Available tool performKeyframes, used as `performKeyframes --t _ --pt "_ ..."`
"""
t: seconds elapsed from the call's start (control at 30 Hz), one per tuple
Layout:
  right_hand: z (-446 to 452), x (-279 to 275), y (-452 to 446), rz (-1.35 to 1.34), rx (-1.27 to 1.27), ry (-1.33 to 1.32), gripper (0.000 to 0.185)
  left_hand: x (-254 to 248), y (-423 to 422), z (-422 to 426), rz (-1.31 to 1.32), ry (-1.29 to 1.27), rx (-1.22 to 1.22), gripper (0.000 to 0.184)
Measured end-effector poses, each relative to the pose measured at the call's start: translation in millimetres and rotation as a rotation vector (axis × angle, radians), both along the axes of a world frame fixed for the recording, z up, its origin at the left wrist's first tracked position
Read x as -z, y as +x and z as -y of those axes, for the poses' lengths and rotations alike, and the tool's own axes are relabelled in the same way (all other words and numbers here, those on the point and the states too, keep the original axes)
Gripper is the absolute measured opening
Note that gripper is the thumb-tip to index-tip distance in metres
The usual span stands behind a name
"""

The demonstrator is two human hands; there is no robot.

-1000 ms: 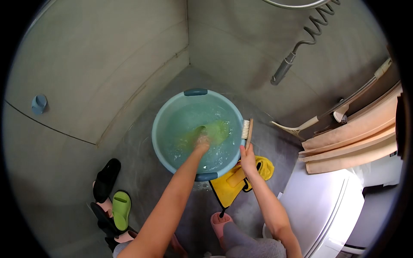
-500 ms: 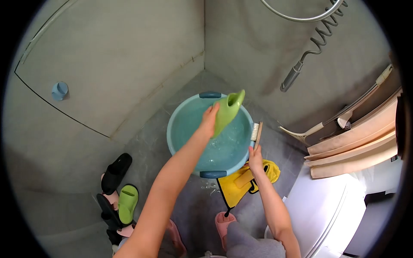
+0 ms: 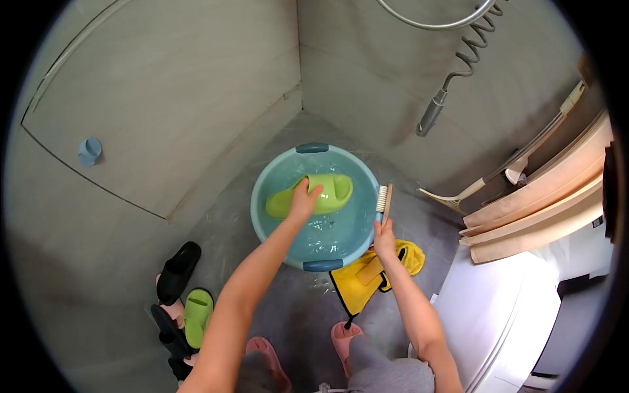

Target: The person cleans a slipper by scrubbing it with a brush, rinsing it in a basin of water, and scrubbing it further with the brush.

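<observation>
Grey floor (image 3: 226,242) beneath blue basin (image 3: 322,266). Green slipper (image 3: 333,191) in basin, under left hand (image 3: 304,198); hand pinching strap from above. Right hand (image 3: 385,238) closed round end of brush (image 3: 388,202), basin rim beside it. Slipper judged light, bendy, slippery when wet; firmest hold at strap's edge.

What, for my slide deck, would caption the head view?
Left hand holds a green slipper at a basin of water; right hand holds a brush.
</observation>
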State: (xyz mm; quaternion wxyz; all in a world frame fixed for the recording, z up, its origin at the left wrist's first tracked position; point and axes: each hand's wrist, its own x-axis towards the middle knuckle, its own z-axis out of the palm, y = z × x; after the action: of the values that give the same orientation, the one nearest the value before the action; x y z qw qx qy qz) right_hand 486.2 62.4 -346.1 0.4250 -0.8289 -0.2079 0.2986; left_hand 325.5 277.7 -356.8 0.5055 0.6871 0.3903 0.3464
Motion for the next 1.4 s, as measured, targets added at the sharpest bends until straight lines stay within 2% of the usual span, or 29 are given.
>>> performKeyframes --t 0.07,0.13,0.17,0.27,0.33,0.43,0.57,0.63,0.67,0.7,0.73,0.77,0.8,0.9,0.93,0.97,1.0,1.07,1.1,1.17,1.23,1.3,1.4 --pt "-1 9 2 0.02 -0.005 0.002 0.037 28 -4 9 -0.071 -0.038 0.048 0.037" --pt "1 6 2 0.042 -0.017 -0.004 0.037 51 0 20 -0.237 0.065 0.025 0.039" --pt "2 -1 0 0.029 -0.015 -0.011 0.037 60 5 24 -0.234 0.06 0.031 0.039" --pt "1 -10 -2 0.001 -0.018 -0.026 0.036 82 18 31 -0.366 -0.013 -0.037 0.045" --pt "2 3 0 0.051 -0.035 0.012 0.036 94 25 34 -0.525 0.008 -0.001 0.048" --pt "3 11 2 0.071 -0.044 0.029 0.036 103 28 37 -0.623 0.036 0.062 0.048" --pt "3 2 1 -0.004 -0.045 0.014 0.036 105 32 32 -0.584 -0.082 -0.071 0.051" --pt "3 8 1 0.035 -0.049 0.043 0.036 109 24 22 -0.321 -0.191 -0.112 0.045" --pt "4 9 4 0.035 -0.054 0.042 0.036 110 27 18 -0.321 -0.193 -0.116 0.045" --pt "4 7 4 0.024 -0.049 0.047 0.036 109 32 14 -0.119 -0.289 -0.079 0.044" --pt "4 7 3 0.01 -0.045 0.053 0.036 97 35 10 0.082 -0.38 -0.045 0.042" --pt "3 8 3 0.005 -0.058 0.051 0.036 84 42 11 0.151 -0.467 -0.03 0.04" --pt "4 9 4 0.013 -0.052 0.077 0.037 49 50 17 0.222 -0.554 -0.018 0.038" --pt "5 3 0 0.003 -0.048 0.069 0.038 -35 62 13 0.355 -0.584 0.024 0.036" --pt "4 -3 -1 -0.009 -0.036 0.039 0.039 -60 63 10 0.463 -0.722 0.025 0.037" --pt "3 -6 -1 -0.023 -0.023 0.01 0.039 -77 61 3 0.57 -0.856 0.028 0.038" --pt "3 -2 1 -0.025 -0.036 0.026 0.039 -86 58 -6 0.571 -0.846 0.016 0.038" --pt "7 25 11 0.022 -0.061 0.073 0.04 -101 50 -20 0.847 -0.995 0.065 0.04" --pt "7 32 12 0.076 -0.072 0.113 0.041 -109 44 -26 0.845 -0.988 0.06 0.04" --pt "5 10 6 0.032 -0.072 0.119 0.041 -128 27 -36 0.884 -0.968 0.085 0.042" --pt "3 -1 3 0.007 -0.043 0.001 0.038 -162 -2 -46 0.88 -0.913 0.112 0.041" --pt "6 20 13 -0.009 -0.053 0.026 0.038 -206 -41 -62 0.809 -0.823 0.07 0.04" --pt "4 10 7 -0.038 -0.067 0.043 0.037 -228 -102 -97 0.693 -0.698 0.097 0.039"
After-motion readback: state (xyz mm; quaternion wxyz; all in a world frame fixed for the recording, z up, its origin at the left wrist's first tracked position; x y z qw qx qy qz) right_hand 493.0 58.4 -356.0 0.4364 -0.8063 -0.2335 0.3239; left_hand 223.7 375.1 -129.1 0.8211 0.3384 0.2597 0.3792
